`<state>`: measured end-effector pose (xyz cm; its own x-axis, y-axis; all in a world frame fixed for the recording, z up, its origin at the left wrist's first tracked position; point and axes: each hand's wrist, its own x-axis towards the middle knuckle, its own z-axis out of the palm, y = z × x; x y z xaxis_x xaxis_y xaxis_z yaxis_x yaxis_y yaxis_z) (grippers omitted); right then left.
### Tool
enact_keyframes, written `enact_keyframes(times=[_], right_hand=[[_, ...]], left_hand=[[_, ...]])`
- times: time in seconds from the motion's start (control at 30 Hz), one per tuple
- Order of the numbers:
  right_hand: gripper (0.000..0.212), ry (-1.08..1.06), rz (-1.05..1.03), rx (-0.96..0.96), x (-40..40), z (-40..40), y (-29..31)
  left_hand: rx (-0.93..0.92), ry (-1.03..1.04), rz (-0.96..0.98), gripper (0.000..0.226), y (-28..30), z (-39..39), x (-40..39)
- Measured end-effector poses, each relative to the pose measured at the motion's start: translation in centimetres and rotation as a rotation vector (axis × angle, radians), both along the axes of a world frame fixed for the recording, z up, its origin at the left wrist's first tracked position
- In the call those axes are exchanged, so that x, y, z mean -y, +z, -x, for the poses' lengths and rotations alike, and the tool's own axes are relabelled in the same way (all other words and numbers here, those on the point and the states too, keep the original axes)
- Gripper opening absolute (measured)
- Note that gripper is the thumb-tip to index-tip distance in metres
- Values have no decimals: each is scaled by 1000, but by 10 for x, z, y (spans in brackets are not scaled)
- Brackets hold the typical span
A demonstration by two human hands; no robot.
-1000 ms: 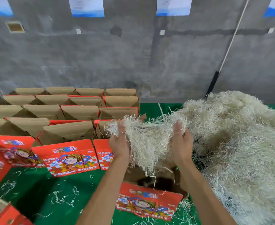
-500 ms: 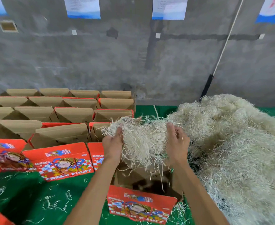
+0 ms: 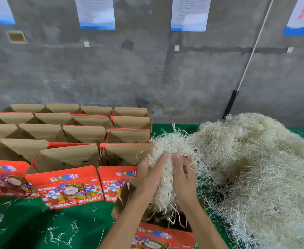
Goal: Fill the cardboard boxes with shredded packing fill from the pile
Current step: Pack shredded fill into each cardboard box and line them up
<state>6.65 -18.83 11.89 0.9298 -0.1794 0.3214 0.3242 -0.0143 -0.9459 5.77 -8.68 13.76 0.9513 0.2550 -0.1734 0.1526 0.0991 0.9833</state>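
My left hand (image 3: 152, 177) and my right hand (image 3: 183, 177) are close together and hold a clump of pale shredded fill (image 3: 167, 150) between them. Strands hang from the clump into the open cardboard box (image 3: 154, 239) right below, which has a red printed front and a dark inside. The big pile of shredded fill (image 3: 259, 168) lies to the right and touches the clump's far side. My fingertips are partly buried in the strands.
Rows of open brown boxes with red printed flaps (image 3: 67, 159) stand to the left and behind, up to the grey wall. Loose strands lie scattered on the green cloth (image 3: 22, 221). A white pole with a black base (image 3: 232, 103) leans against the wall behind the pile.
My hands, which were spread apart with the fill stretched between them, have come together and dropped lower over the open box, squeezing the clump narrow.
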Motion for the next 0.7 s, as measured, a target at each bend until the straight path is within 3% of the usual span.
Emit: enact_keyframes(times=[0.07, 0.13, 0.23, 0.3, 0.37, 0.47, 0.53, 0.57, 0.63, 0.7], right_hand=[[53, -24, -57, -46, 8, -5, 0], [67, -74, -89, -166, 13, -10, -3], [102, -17, -40, -297, 15, -14, -4], [119, -11, -24, -304, 18, -19, -1], [129, -31, 15, -320, 15, -22, 9], [99, -70, 30, -271, 2, -23, 11], [65, -53, 13, -229, -4, -22, 13], [58, -16, -10, -220, -5, -22, 13], [56, 50, -29, -219, -1, -24, 17], [55, 115, 29, -174, 8, -29, 24]], left_hand=[[-68, 81, 157, 85, 6, -10, -13], [-65, 72, 333, 58, 9, -22, -23], [-69, -94, 197, 34, 14, -30, -34], [-126, -102, 87, 37, 14, -28, -34], [-152, 15, 5, 50, 5, -27, -36], [-52, 114, 51, 56, -9, -20, -26], [-9, 61, -44, 40, -13, -23, -19], [33, 61, -39, 31, -12, -27, -18], [99, 90, 16, 42, -8, -38, -28], [78, 171, 83, 26, 2, -46, -51]])
